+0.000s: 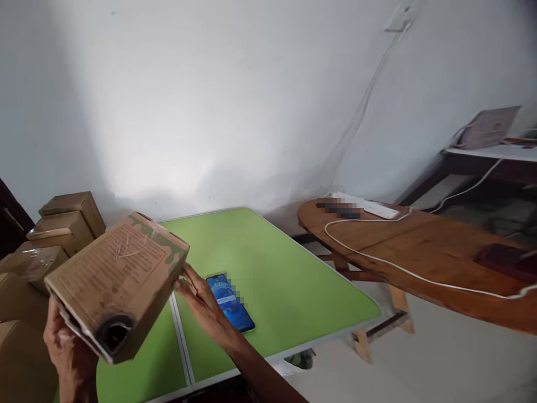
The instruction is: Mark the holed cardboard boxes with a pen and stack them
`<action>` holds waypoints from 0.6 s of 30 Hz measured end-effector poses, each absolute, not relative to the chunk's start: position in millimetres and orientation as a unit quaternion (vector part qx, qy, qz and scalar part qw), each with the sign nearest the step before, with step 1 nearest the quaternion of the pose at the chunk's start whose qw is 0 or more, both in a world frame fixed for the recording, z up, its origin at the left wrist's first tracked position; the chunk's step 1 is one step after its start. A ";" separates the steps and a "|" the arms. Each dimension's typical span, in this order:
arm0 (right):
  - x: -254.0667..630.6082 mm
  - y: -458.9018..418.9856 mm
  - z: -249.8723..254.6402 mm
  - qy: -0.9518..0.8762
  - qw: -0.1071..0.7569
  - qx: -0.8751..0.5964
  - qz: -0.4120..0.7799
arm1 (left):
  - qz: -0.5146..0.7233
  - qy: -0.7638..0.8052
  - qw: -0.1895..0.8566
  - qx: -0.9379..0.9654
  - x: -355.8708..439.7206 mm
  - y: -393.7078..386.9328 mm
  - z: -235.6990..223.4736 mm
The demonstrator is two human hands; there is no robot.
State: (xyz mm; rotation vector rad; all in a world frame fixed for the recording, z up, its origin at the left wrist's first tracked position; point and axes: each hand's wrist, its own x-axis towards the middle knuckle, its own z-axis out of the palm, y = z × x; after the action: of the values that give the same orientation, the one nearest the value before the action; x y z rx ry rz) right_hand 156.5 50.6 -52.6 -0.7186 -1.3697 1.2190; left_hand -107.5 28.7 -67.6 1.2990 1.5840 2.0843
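Observation:
Between both hands, a brown cardboard box (113, 268) with printed text and a camouflage pattern is held tilted above the left part of the green table (285, 291). A dark round hole shows at its near corner. My left hand (69, 347) grips the near left end, its fingertips partly hidden by the box. My right hand (201, 302) holds the right side, with the thumb against the cardboard and some fingers out of sight behind it. Close to the right forearm, a smartphone (230, 305) lies on the table with its blue screen lit.
Several cardboard boxes (69, 224) are stacked at the left. On the right stands a wooden table (419, 246) with a white power strip (377, 209), a black remote-like object and a white cable (403, 267). A white wall rises behind.

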 end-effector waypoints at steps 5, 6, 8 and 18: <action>138.6 92.2 -50.1 -0.522 0.611 -0.253 0.538 | 0.740 0.451 0.180 0.465 -84.0 30.9 -64.7; 136.9 100.3 -50.4 -0.519 0.611 -0.260 0.539 | 0.739 0.451 0.191 0.463 -79.4 30.0 -65.7; 134.7 117.0 -52.9 -0.507 0.600 -0.289 0.547 | 0.734 0.453 0.206 0.461 -71.9 31.0 -67.0; 132.4 156.2 -80.4 -0.527 0.571 -0.331 0.535 | 0.678 0.498 0.205 0.501 -65.1 31.7 -78.6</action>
State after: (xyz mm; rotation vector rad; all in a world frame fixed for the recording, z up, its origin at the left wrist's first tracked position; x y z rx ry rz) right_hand 132.4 156.2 -80.4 -0.7772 -1.2369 1.2556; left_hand -65.1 31.7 -78.6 1.3959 1.3879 1.8908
